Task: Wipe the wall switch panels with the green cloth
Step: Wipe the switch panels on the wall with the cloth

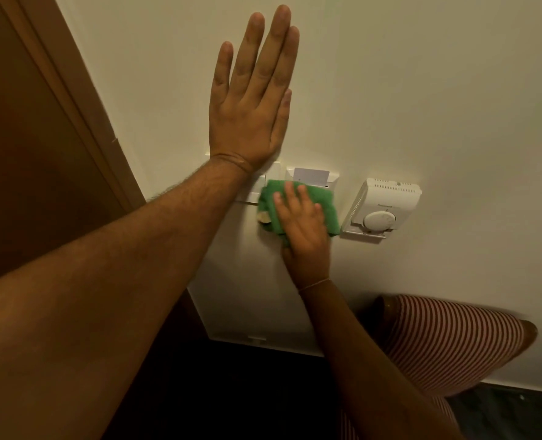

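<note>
Left hand (250, 100): I'm bracing it flat on wall (422, 90). Right hand (301, 223): pressing green cloth (271, 198) flat over switch panel (334, 180), risking dislodging key card (311, 175).

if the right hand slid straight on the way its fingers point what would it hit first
Most likely the card holder with its white card, right above the green cloth that the right hand presses; the left hand rests just up-left of it.

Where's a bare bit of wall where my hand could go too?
Bare wall lies right of the left hand, above the thermostat, and again below the thermostat. It is crowded where the right hand presses the green cloth on the switch panels.
</note>
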### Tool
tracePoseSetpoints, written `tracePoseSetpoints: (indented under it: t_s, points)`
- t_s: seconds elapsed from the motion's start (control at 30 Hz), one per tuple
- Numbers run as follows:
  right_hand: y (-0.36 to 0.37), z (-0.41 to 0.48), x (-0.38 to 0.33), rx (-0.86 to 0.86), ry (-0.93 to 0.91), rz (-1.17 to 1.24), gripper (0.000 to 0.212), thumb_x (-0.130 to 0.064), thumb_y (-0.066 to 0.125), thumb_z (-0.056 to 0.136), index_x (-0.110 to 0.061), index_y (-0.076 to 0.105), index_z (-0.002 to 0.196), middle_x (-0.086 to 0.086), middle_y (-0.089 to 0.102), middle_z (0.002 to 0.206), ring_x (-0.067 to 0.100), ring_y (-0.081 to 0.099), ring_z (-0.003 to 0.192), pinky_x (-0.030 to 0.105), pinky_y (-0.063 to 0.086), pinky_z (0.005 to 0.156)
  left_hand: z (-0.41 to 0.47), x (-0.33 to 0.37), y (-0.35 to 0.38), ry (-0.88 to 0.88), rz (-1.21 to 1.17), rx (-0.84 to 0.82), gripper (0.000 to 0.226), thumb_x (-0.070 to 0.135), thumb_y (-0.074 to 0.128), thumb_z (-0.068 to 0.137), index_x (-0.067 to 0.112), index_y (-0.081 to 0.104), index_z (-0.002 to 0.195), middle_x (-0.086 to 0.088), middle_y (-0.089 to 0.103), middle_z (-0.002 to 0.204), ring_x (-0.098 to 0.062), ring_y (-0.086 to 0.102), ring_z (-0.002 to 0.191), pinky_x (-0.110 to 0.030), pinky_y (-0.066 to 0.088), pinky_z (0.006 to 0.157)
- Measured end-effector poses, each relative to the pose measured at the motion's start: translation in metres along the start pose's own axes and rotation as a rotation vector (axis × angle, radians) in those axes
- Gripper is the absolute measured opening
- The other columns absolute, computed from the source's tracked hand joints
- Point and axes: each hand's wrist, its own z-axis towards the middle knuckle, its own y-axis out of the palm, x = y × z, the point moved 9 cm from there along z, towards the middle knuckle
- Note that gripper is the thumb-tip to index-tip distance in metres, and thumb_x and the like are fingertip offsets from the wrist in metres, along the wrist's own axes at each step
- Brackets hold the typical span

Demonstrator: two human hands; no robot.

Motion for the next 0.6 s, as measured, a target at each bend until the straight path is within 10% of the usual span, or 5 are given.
tracePoseSetpoints:
  t_s: [0.27,0.6]
  points:
    - [0.001,0.002,-0.003,0.144,0.131,0.036,0.064,0.009,0.054,0.093,-0.011,0.048,0.153,0.003,0.030,0.166,0.021,0.011,0.163,0.045,0.005,0.133,0.000,0.004,0.000,-0.003,-0.028,-0.006,0.076,0.031,0.032,0.115,0.026,-0.012,0.175,0.007,-0.015,0.187,-0.014,-0.018,0.169,-0.050,-0.003,0.139]
    - [-0.016,0.000,0.009,0.031,-0.023,-0.041,0.047,-0.020,0.025,0.114,-0.015,0.043,0.157,0.004,0.033,0.167,0.018,0.017,0.162,0.040,0.011,0.132,0.001,0.003,-0.003,-0.010,-0.012,-0.027,0.077,0.032,0.034,0.115,0.025,-0.013,0.175,0.010,-0.025,0.182,-0.015,-0.020,0.169,-0.047,-0.006,0.139]
